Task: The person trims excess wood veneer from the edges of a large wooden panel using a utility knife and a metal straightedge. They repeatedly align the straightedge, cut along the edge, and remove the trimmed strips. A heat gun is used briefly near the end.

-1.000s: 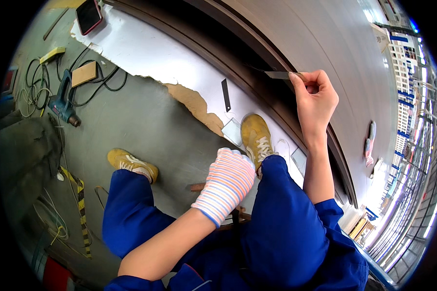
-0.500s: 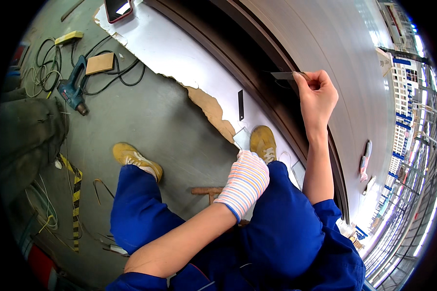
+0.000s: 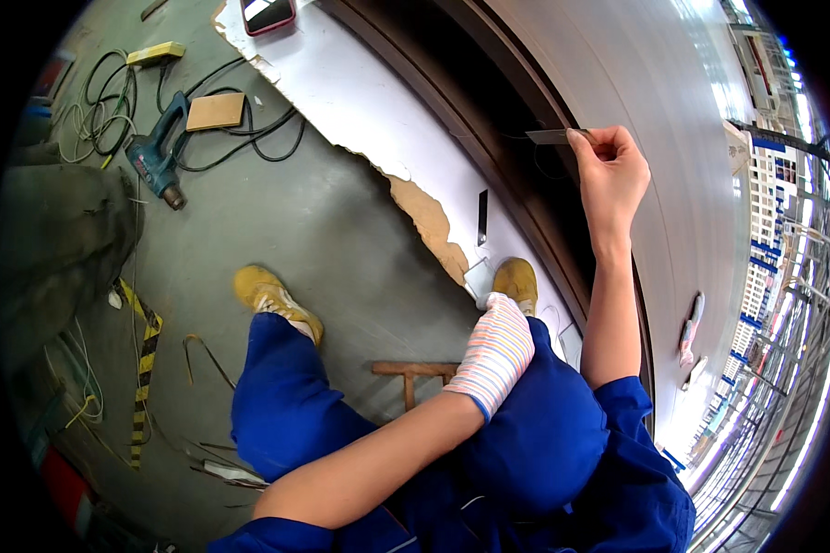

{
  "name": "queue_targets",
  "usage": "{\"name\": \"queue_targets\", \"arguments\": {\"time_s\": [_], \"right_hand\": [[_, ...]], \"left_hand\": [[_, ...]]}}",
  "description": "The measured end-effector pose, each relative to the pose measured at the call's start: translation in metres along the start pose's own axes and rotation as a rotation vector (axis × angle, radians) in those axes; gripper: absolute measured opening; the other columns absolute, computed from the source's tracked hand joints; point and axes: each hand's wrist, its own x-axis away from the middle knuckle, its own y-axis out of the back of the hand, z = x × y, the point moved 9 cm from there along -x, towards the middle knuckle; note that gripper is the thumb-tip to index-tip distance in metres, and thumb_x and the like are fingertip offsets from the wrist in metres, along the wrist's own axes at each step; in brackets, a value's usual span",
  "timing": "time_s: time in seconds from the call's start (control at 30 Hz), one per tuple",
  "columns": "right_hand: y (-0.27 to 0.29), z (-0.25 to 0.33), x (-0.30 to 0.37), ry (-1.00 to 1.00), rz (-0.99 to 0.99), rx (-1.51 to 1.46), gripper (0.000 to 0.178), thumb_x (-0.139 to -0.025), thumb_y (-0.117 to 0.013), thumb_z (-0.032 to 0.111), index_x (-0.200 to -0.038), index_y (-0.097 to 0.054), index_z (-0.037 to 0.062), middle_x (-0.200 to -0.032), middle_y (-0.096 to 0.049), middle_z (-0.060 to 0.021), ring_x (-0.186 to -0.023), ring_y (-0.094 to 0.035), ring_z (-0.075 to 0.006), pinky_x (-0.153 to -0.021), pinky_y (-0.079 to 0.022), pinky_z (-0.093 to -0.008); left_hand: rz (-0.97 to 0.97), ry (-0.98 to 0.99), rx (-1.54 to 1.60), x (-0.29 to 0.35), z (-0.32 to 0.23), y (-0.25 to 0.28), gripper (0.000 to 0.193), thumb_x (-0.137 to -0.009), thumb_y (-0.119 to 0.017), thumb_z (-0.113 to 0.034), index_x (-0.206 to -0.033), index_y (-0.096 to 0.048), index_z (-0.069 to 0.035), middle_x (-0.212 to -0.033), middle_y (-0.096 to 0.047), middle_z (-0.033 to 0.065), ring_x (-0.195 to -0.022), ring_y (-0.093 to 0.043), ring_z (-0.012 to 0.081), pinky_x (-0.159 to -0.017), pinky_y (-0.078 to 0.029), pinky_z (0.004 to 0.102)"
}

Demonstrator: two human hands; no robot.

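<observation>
My right hand [image 3: 615,180], bare, pinches a thin grey metal blade [image 3: 546,136] between thumb and fingers. The blade points left over the dark gap of a long brown metal frame [image 3: 563,249]. My left hand [image 3: 496,355], in a striped knitted glove, is closed beside my right knee. A pale flat plate [image 3: 478,278] shows at its fingertips; whether the hand grips it is hidden. Farther off, a narrow black blade [image 3: 482,217] lies on a white board [image 3: 378,120] with a torn brown edge.
A heat gun [image 3: 160,157] with black cable, a tan block [image 3: 216,111] and a yellow power strip [image 3: 156,54] lie on the floor at left. A wooden-handled tool [image 3: 410,373] rests between my legs. A phone [image 3: 267,14] sits on the board; a glove [image 3: 692,327] lies right.
The whole view has shifted, so things appear farther right and lower. My right hand still pinches the blade over the gap. The left hand has moved slightly right, staying closed.
</observation>
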Motion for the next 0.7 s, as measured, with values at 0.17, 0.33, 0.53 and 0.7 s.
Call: {"name": "queue_targets", "arguments": {"time_s": [0.17,0.33,0.53,0.7], "right_hand": [[-0.012,0.016,-0.009,0.025,0.012,0.02,0.018,-0.079,-0.075,0.014,-0.077,-0.064,0.0002,-0.066,-0.064,-0.0044,-0.059,-0.056,-0.0112,-0.06,-0.046,-0.0264],[-0.025,0.03,-0.019,0.053,0.027,0.057,0.019,-0.079,-0.075,0.017,-0.078,-0.065,0.0004,-0.066,-0.065,-0.0056,-0.059,-0.058,-0.0136,-0.061,-0.047,-0.0281],[-0.039,0.048,-0.034,0.07,0.046,0.065,0.019,-0.078,-0.074,0.017,-0.078,-0.066,0.0001,-0.067,-0.066,-0.0059,-0.061,-0.06,-0.014,-0.063,-0.048,-0.0285],[-0.053,0.06,-0.046,0.066,0.083,0.036,0.019,-0.077,-0.074,0.018,-0.079,-0.068,0.0004,-0.068,-0.066,-0.0062,-0.062,-0.06,-0.014,-0.065,-0.048,-0.0284]], "left_hand": [[0.003,-0.029,-0.159,0.005,0.007,-0.001,0.034,-0.084,-0.052,-0.009,-0.109,-0.065,0.01,-0.1,-0.067,0.0248,-0.093,-0.064,0.0348,-0.087,-0.046,0.0469],[-0.056,0.054,-0.179,0.007,0.018,-0.004,0.037,-0.084,-0.051,-0.008,-0.112,-0.063,0.013,-0.104,-0.066,0.0275,-0.096,-0.063,0.0369,-0.088,-0.046,0.0471],[-0.04,0.084,-0.14,0.007,0.022,-0.004,0.038,-0.084,-0.05,-0.008,-0.113,-0.063,0.013,-0.106,-0.065,0.029,-0.098,-0.063,0.0381,-0.09,-0.046,0.0484],[0.012,0.077,-0.224,0.007,0.02,-0.001,0.037,-0.085,-0.05,-0.01,-0.111,-0.065,0.011,-0.105,-0.066,0.0268,-0.099,-0.063,0.0379,-0.09,-0.045,0.0494]]}}
